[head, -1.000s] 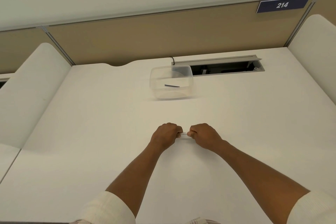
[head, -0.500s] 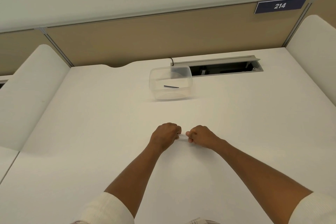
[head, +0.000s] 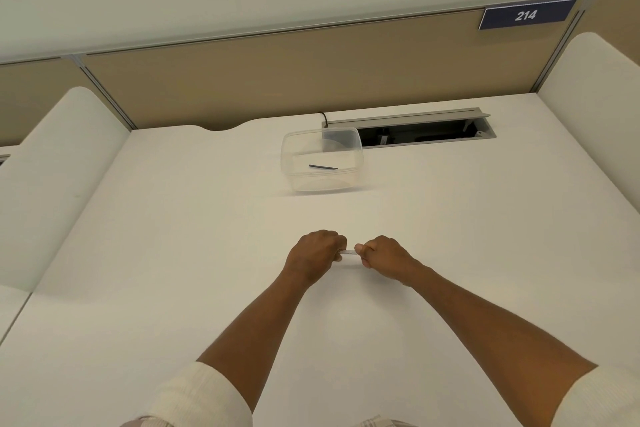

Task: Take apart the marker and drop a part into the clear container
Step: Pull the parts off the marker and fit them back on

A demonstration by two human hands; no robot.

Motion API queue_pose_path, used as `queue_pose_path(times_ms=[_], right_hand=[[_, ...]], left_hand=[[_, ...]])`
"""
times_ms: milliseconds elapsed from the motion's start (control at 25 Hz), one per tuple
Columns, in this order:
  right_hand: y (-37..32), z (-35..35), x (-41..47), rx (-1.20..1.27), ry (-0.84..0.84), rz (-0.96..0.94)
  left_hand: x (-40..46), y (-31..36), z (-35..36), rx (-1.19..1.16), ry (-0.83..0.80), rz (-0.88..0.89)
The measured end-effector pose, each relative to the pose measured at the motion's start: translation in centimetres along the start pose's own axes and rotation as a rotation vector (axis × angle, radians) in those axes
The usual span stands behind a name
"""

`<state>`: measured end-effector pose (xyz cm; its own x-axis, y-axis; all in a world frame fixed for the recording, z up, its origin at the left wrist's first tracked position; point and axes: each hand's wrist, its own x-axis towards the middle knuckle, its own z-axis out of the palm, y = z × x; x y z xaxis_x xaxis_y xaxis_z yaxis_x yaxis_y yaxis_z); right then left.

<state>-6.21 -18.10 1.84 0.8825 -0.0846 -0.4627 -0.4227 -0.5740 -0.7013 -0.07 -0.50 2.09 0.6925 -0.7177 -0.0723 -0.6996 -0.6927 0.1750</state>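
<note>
Both fists sit side by side over the middle of the white desk. My left hand (head: 317, 255) and my right hand (head: 384, 258) each grip one end of a pale marker (head: 349, 253); only a short whitish stretch shows between them. The clear container (head: 294, 152) stands farther back on the desk, well beyond my hands. Inside it lies a thin dark stick-like part (head: 323, 167).
An open cable tray slot (head: 422, 133) runs along the desk's back edge right of the container. Tan partition panels (head: 277, 80) close the back, with a "214" sign (head: 525, 14). Rounded white dividers (head: 52, 166) flank the desk on both sides.
The hands stay on the marker in nearly the same spot; the gap between them has widened slightly and the view has shifted a little.
</note>
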Motion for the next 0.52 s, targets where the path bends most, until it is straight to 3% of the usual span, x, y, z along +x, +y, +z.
queue_pose_path(times_ms=[160,520], right_hand=[[0.07,0.3,-0.06,0.274,-0.108,0.127],[-0.14,0.47,-0.07,0.041,0.084,-0.178]], left_hand=[[-0.2,-0.05,-0.1,0.069,0.045,0.06],[0.71,0.45,0.11,0.065,0.14,0.068]])
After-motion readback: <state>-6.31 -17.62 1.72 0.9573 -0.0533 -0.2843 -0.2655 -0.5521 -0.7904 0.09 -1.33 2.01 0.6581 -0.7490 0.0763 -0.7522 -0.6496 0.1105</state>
